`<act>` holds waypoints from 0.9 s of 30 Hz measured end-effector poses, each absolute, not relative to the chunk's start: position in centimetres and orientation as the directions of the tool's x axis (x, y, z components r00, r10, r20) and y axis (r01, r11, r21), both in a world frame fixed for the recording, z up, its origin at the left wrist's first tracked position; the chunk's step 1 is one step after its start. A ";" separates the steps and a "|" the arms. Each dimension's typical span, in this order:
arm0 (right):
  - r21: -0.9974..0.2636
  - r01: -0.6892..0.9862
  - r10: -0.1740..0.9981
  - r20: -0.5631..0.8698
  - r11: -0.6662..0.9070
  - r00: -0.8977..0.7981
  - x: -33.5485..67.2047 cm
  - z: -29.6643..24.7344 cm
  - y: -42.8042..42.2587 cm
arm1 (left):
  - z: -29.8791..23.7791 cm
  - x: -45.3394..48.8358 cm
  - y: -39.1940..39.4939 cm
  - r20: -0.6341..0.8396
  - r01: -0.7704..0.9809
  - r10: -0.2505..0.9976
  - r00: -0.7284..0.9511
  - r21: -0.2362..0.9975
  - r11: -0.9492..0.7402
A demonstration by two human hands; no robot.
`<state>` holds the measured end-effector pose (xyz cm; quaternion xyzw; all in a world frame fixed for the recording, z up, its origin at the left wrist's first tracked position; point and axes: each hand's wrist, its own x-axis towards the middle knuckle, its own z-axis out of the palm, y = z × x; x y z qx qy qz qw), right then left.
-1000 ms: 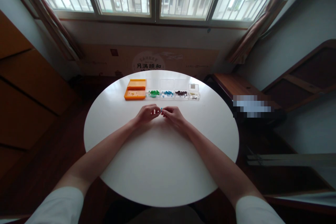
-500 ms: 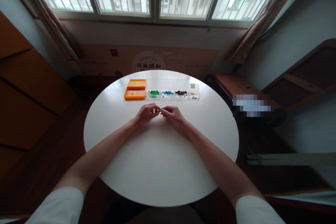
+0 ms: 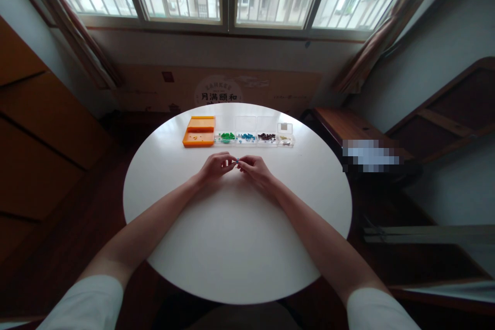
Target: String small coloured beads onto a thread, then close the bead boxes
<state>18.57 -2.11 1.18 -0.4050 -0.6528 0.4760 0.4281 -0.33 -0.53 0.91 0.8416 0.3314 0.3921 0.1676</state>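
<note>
Over the white round table (image 3: 232,237), my left hand (image 3: 217,166) and my right hand (image 3: 254,167) meet fingertip to fingertip. Both pinch a tiny blue piece (image 3: 237,161) between them, too small to make out its exact shape. Just beyond the hands stands a row of opened boxes. An orange box (image 3: 198,143) holds a few small orange bits. Clear boxes beside it hold green pieces (image 3: 227,136), blue pieces (image 3: 246,137), dark brown pieces (image 3: 266,137) and, in the smallest one, pale pieces (image 3: 284,139).
A wooden bench (image 3: 340,126) with a blurred-out light item on it stands to the right of the table. Orange-brown cabinets (image 3: 46,129) are at the left. A large printed board (image 3: 266,82) leans under the barred window.
The blue piece at my fingertips looks slightly darker and less exposed than before. Hands, arms and boxes keep their places.
</note>
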 end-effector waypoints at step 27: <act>-0.992 0.003 0.992 0.126 0.126 -0.027 18.4 1.7 -1.8 | 1.1 -0.3 -0.4 0.610 0.339 0.673 0.418 0.583 -0.739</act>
